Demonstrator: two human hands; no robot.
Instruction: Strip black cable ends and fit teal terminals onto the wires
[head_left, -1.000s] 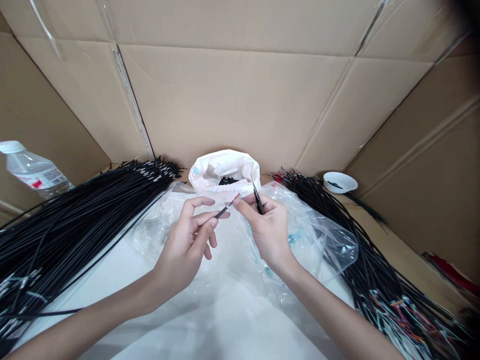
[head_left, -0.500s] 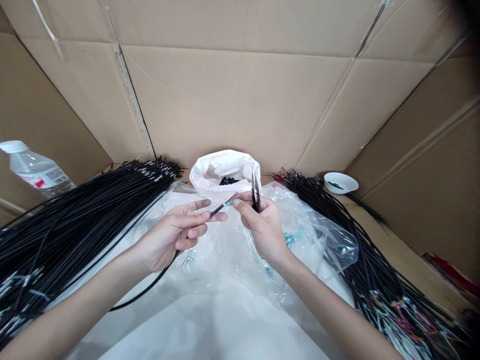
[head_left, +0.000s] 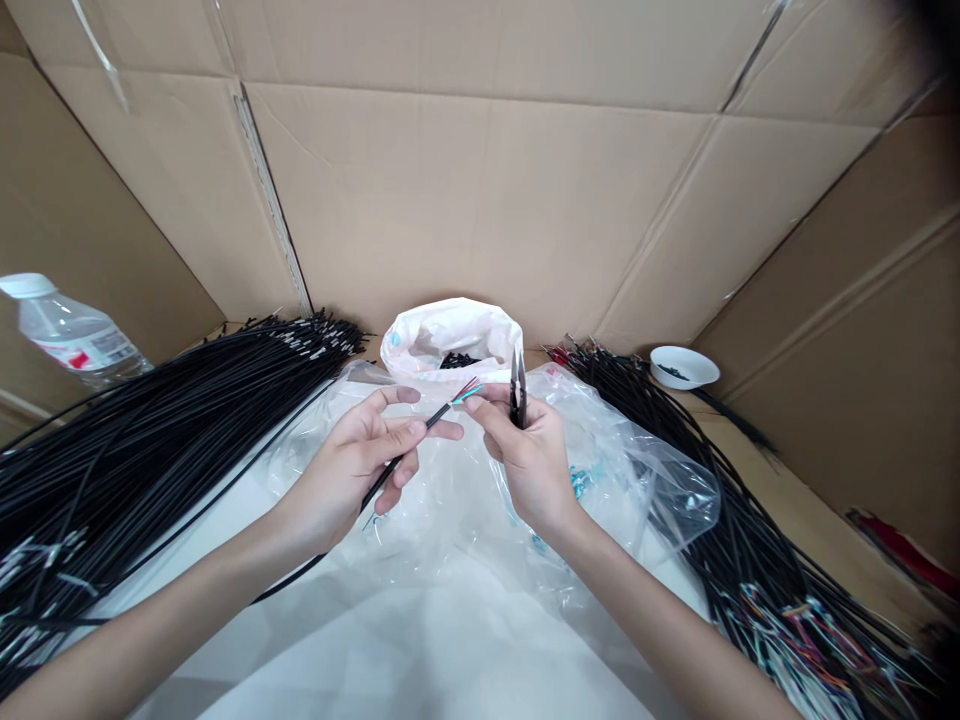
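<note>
One black cable (head_left: 380, 484), pinched in left grip (head_left: 367, 452), wires (head_left: 466, 392) protruding

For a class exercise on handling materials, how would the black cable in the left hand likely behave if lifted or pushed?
The black cable is probably springy rather than limp: it stands straight beyond the left hand yet curves gently lower down. Its exposed coloured wires would likely bend or splay more easily, being thin and fanned out.

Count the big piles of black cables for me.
2. The left pile lies left of the left hand; the right pile lies right of the right hand, partly behind clear plastic. More may be hidden.
</note>
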